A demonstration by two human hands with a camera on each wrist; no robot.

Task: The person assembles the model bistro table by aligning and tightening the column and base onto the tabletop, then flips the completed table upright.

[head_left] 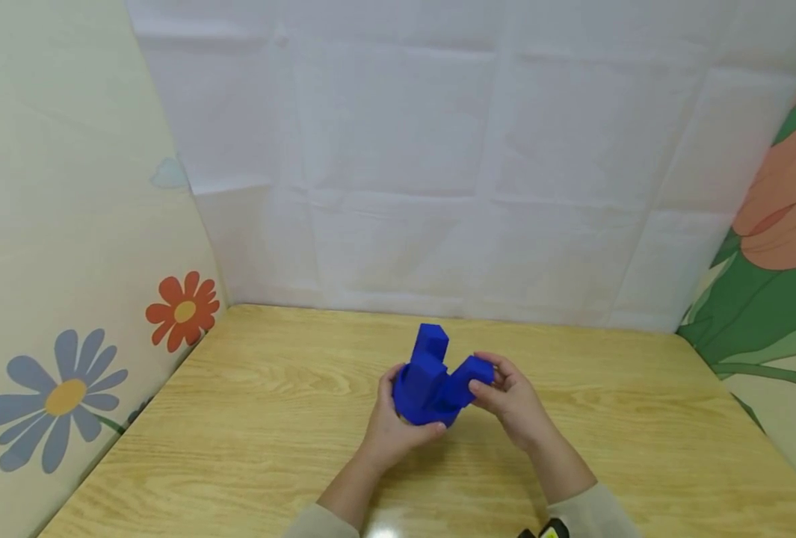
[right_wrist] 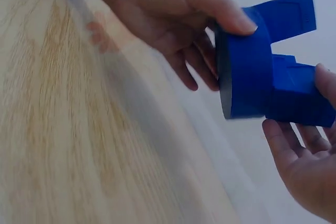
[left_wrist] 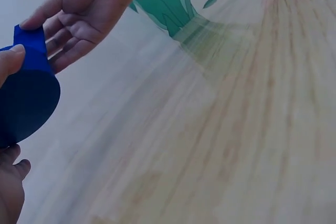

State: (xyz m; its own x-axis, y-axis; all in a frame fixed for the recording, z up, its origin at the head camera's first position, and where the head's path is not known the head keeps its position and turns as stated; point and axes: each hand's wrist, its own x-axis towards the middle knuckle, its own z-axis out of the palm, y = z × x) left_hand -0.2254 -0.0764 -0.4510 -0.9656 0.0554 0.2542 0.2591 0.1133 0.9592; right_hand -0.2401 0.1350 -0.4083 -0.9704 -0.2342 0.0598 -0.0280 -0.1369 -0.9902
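Observation:
Both hands hold one blue object (head_left: 423,385) above the wooden table, with a round, disc-like base and several blocky prongs standing out from it. My left hand (head_left: 392,432) grips the round base from the left, thumb along its near side. With thumb and fingers my right hand (head_left: 515,403) pinches the prong on the right. In the right wrist view the base (right_wrist: 247,74) is seen edge-on, its prongs pointing right. The left wrist view shows the dark flat underside (left_wrist: 29,106) of the base, with the right hand (left_wrist: 86,17) behind it.
A wood-grain table (head_left: 270,448) stretches under the hands. A white cloth (head_left: 398,149) hangs behind its far edge. Flower-patterned panels stand at the left (head_left: 68,224) and right (head_left: 788,299). A dark and yellow item (head_left: 552,529) shows at the right sleeve.

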